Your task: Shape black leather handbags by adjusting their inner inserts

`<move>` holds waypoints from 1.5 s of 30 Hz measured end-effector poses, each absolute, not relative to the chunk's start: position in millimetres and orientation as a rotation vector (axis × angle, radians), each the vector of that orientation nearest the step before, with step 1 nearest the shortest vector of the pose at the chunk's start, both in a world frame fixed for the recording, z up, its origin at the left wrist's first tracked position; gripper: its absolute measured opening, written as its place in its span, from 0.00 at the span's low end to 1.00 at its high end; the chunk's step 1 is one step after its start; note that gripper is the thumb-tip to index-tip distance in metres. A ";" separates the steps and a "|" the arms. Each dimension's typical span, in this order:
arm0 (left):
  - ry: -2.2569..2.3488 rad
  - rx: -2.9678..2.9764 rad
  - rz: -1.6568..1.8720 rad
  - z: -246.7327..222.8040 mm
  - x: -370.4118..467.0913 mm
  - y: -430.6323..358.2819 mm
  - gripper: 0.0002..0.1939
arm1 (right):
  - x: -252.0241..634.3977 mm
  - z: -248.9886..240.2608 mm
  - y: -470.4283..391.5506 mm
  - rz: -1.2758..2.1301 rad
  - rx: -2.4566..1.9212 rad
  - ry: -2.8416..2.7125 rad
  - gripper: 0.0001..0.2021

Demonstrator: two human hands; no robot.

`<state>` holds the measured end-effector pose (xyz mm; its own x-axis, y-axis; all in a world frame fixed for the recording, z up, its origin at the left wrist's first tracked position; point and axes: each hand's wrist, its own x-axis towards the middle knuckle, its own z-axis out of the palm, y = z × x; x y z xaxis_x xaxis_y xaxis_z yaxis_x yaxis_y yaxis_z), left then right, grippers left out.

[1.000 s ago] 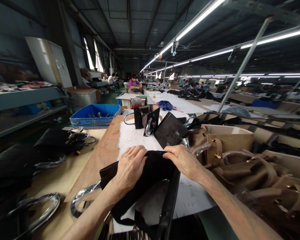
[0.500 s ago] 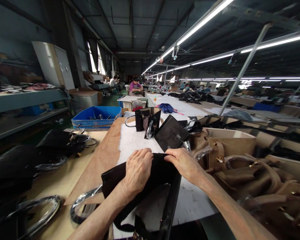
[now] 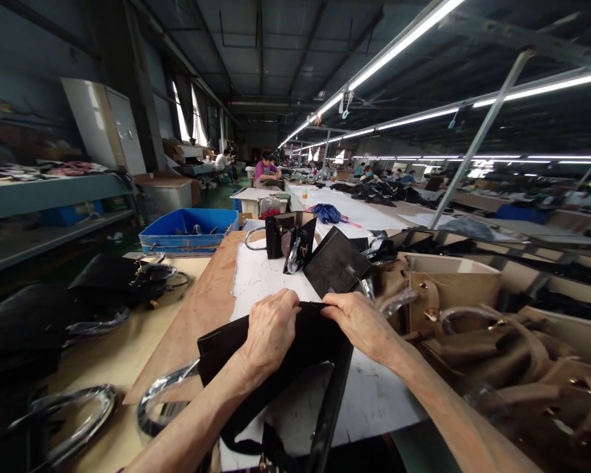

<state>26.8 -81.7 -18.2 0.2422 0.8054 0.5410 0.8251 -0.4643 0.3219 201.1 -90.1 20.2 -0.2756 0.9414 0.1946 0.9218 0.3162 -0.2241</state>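
Note:
A black bag [image 3: 276, 387] stands open at the middle front, over white paper [image 3: 374, 394] on the table. My left hand [image 3: 273, 325] is closed on its far top edge, the knuckles upward. Just to the right, my right hand [image 3: 357, 322] pinches the same edge between thumb and fingers. A short stretch of the edge shows between the two hands. The bag's plastic-wrapped handle [image 3: 150, 407] sticks out at the left, beside my left forearm. Beyond the hands are a small black bag [image 3: 278, 240] and a dark flat bag [image 3: 335, 263].
Tan bags [image 3: 453, 295] are heaped on the right. Black bags [image 3: 115, 279] with wrapped handles lie on the left. A blue bin [image 3: 187, 230] stands behind them. A person [image 3: 266, 171] sits farther back, and a slanting metal pole [image 3: 482, 138] rises at the right.
Both hands have shifted very slightly, still on the bag's edge. The bag's right side panel has swung a little to the left.

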 end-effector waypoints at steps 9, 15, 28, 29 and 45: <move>-1.682 -2.619 -1.028 0.6 27.7 -83.2 0.07 | 180.0 29.0 -90.4 -0.187 -1.692 -2.468 0.06; -1.660 -2.679 -1.007 2.8 29.1 -81.8 0.09 | 180.0 24.8 -88.4 -0.184 -1.682 -2.456 0.11; -1.769 -2.663 -0.818 10.1 6.2 -93.5 0.10 | 171.2 24.3 -88.5 -0.150 -1.648 -2.503 0.11; -1.841 -2.619 -0.744 12.6 -1.5 -98.5 0.10 | 171.9 24.2 -87.3 -0.152 -1.639 -2.508 0.11; -2.053 -2.484 -1.182 -7.0 -68.3 -131.6 0.11 | 165.6 27.2 -88.8 -0.163 -1.653 -2.461 0.12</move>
<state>-68.3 -131.6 -7.0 0.0676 0.9463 0.3163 0.7484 -0.2577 0.6111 165.6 -88.8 27.2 -0.3700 0.9065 0.2031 0.9254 0.3789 -0.0052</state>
